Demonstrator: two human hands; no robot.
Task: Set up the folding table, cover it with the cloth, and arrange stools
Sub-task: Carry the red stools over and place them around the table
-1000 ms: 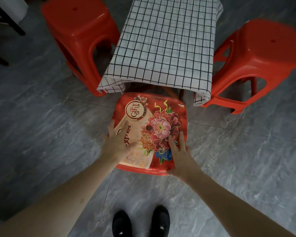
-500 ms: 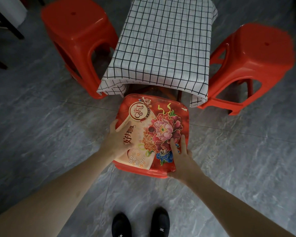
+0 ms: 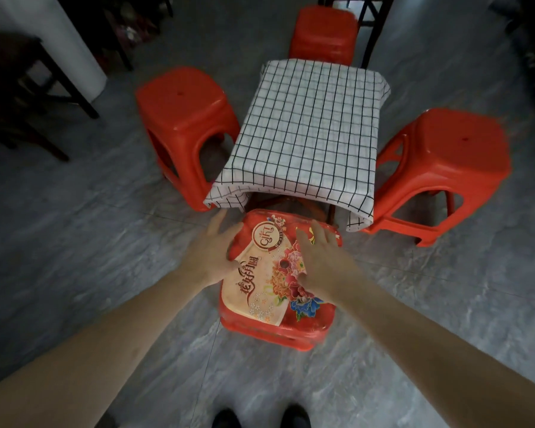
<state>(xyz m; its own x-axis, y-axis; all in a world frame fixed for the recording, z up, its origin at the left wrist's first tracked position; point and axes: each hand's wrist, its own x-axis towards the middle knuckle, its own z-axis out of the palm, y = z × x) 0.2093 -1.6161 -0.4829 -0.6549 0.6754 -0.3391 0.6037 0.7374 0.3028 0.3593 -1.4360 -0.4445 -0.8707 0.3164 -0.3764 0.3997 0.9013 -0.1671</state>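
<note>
A small table under a white cloth with a black grid point(image 3: 306, 134) stands in the middle. Plain red plastic stools sit at its left point(image 3: 179, 100), right point(image 3: 457, 146) and far side point(image 3: 323, 32). A red stool with a flower-printed seat point(image 3: 260, 291) stands at the near side, its far edge just under the hanging cloth. My left hand point(image 3: 213, 254) lies with spread fingers at the seat's far left corner. My right hand point(image 3: 318, 257) is flat on the seat's far right part, fingers apart. Neither hand grips anything.
A white pillar point(image 3: 59, 41) and dark furniture legs point(image 3: 19, 97) stand at the left. A dark frame point(image 3: 371, 29) rises behind the far stool. My black shoes point(image 3: 226, 420) are on the grey tile floor just behind the printed stool.
Both hands have slid from the near part of the printed seat to its far part. The view has lifted, and the far stool now shows.
</note>
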